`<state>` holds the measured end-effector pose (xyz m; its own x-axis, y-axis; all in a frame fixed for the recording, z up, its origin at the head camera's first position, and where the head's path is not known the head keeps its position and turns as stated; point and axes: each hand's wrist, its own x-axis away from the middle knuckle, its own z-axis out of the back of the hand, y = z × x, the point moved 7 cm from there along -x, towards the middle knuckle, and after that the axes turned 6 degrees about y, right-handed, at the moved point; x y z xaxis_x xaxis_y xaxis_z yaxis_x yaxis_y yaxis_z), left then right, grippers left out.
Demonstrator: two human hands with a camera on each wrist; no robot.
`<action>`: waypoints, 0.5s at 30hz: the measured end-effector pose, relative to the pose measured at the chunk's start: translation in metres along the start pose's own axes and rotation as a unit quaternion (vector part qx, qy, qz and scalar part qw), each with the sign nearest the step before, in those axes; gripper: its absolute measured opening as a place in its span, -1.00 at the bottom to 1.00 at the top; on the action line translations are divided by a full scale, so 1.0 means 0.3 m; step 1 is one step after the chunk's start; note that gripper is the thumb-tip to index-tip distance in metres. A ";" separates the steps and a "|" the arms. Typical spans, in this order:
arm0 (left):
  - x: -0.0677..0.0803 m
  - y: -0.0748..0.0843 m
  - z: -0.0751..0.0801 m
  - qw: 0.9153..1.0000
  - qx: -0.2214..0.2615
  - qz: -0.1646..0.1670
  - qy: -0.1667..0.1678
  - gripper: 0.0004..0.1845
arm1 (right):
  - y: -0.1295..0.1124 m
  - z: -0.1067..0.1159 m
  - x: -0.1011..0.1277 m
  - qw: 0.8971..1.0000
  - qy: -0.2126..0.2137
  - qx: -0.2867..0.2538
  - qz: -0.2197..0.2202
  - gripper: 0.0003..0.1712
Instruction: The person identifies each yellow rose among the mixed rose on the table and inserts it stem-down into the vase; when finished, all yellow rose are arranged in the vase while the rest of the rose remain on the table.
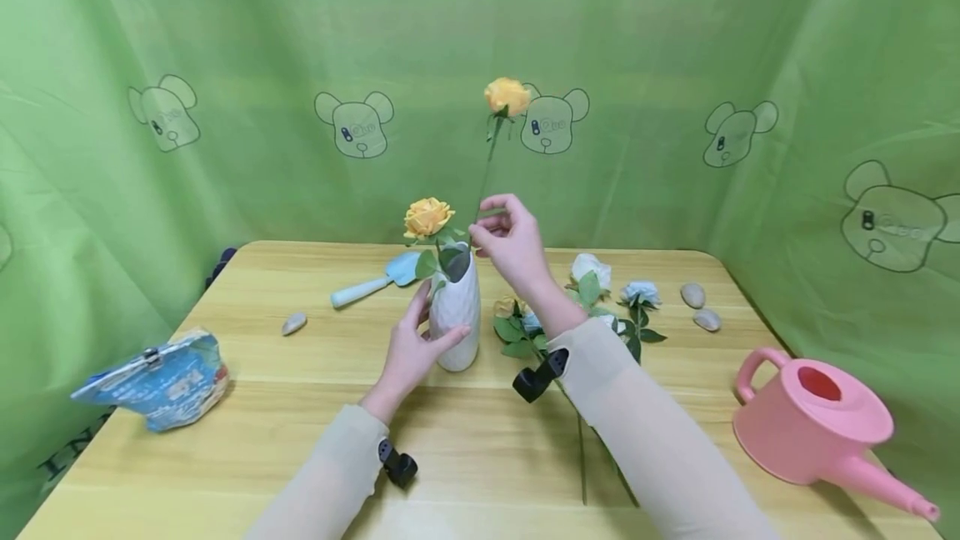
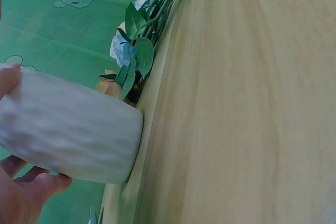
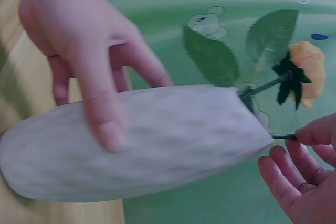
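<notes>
Soft, even light is filling the room from overhead, leaving only faint shadows lying under the watering can (image 1: 813, 423) at four o'clock and the arms. The head view is bending outward at its edges. Both wrist views are looking soft: the vase (image 3: 136, 140) is blurring, and the table (image 2: 247, 108) is smearing close up.

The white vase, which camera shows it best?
The head view: the white vase stands whole and upright on the table, the left hand around it. The right wrist view shows it close but blurred; the left wrist view shows only its lower part.
</notes>
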<state>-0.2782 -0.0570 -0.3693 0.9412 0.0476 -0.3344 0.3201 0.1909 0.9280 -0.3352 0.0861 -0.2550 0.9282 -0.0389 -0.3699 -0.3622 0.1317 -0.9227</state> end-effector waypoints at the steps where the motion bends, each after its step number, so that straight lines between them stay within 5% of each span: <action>1: 0.001 0.003 0.001 1.000 0.000 -0.002 0.000 -0.06 | 0.012 -0.006 0.006 1.000 -0.006 0.008 -0.002 -0.65; 8: -0.003 0.004 0.002 1.000 0.002 -0.005 -0.001 -0.06 | 0.074 0.001 0.048 0.998 -0.034 0.047 0.005 -0.77; 15: 0.000 -0.005 0.000 1.000 0.004 0.009 -0.001 -0.05 | 0.175 0.072 0.105 0.997 -0.046 0.044 -0.044 -0.72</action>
<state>-0.2786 -0.0572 -0.3706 0.9467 0.0495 -0.3182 0.3046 0.1831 0.9347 -0.3232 0.1131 -0.3126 0.9612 0.0359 -0.2734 -0.2745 0.2192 -0.9363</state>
